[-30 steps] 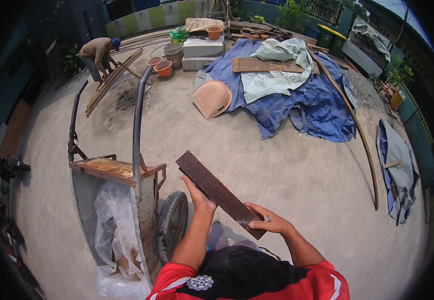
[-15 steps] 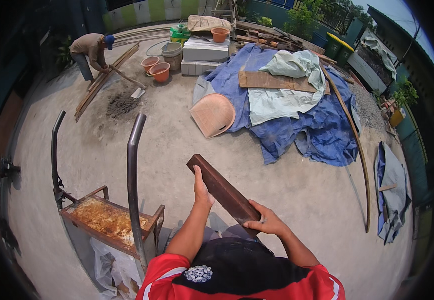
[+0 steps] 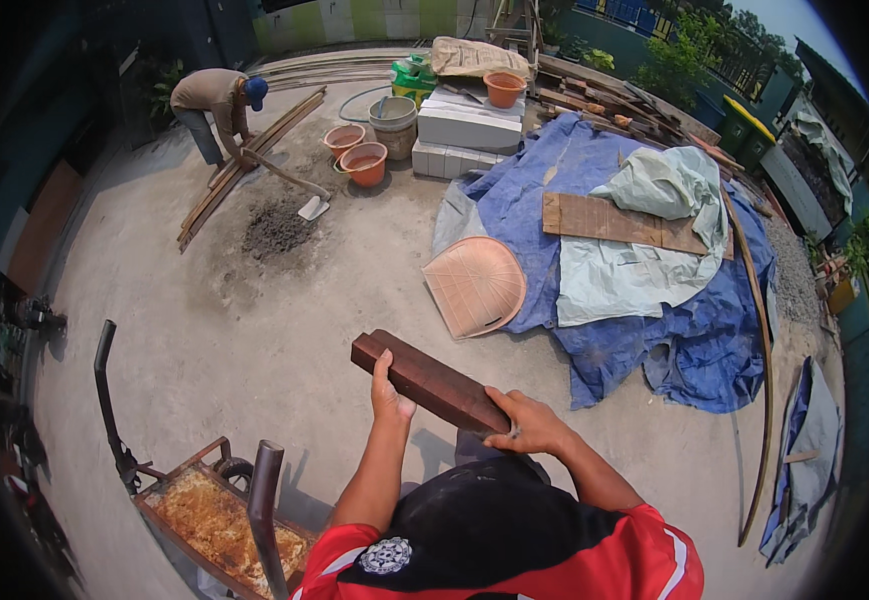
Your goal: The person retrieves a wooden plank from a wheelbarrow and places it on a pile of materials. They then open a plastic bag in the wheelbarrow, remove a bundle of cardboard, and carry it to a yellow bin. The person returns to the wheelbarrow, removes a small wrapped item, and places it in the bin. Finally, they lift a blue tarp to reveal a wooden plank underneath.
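A dark reddish-brown oblong block (image 3: 429, 382) is held at a slant in front of my body. My left hand (image 3: 391, 398) grips its left part from below, the thumb along the near face. My right hand (image 3: 532, 425) is closed on the other end, at lower right. At lower left, beside me, stands a handcart (image 3: 216, 520) with a rusty top and two dark upright handles, one of them nearer to me than the other.
A worker in a blue cap (image 3: 216, 108) bends with a hoe over grey mix (image 3: 272, 228) beside long planks. Behind are buckets (image 3: 362, 162) and white blocks (image 3: 459, 125). A blue tarpaulin (image 3: 614, 360), a tan basket (image 3: 472, 285) and a long pole (image 3: 759, 400) lie ahead and right.
The view has moved forward past the handcart, which now sits lower in the picture. The block has turned flatter, still in both my hands. The worker stays bent over the mix.
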### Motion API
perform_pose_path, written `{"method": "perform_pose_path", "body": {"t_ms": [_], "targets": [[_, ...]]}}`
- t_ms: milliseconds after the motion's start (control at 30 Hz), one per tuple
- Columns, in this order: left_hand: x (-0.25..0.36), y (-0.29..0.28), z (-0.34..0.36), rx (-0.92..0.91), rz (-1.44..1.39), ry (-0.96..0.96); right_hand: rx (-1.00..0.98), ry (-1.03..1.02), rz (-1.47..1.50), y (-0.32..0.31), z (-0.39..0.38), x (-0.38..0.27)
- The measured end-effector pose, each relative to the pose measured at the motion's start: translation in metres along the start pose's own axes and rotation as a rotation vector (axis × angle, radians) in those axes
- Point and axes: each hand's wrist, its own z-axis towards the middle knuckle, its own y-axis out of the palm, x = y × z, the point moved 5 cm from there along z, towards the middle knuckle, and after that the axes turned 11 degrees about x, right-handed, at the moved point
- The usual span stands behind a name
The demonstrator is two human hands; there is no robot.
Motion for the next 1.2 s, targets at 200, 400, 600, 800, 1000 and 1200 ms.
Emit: {"method": "perform_pose_path", "body": {"t_ms": [200, 400, 600, 800, 1000, 1200], "targets": [[0.058, 0.101, 0.095, 0.036, -0.169, 0.204, -0.045, -0.272, -0.119, -0.092, 0.184, 0.005], [0.097, 0.187, 0.152, -0.067, -0.195, 0.234, -0.039, -0.356, -0.066, -0.142, 0.308, 0.016], [0.122, 0.154, 0.271, 0.182, 0.506, 0.078, -0.072, -0.019, 0.078, -0.123, 0.407, 0.100], [0.188, 0.075, 0.395, 0.423, 0.826, -0.116, -0.138, 0.545, 0.002, -0.099, 0.450, 0.208], [0.263, 0.130, 0.495, 0.322, 1.110, -0.194, 0.097, 1.203, 0.317, -0.053, 0.423, 0.260], [0.304, 0.260, 0.601, 0.190, 1.245, -0.031, 0.331, 1.521, 0.823, -0.021, 0.457, 0.221]]}}
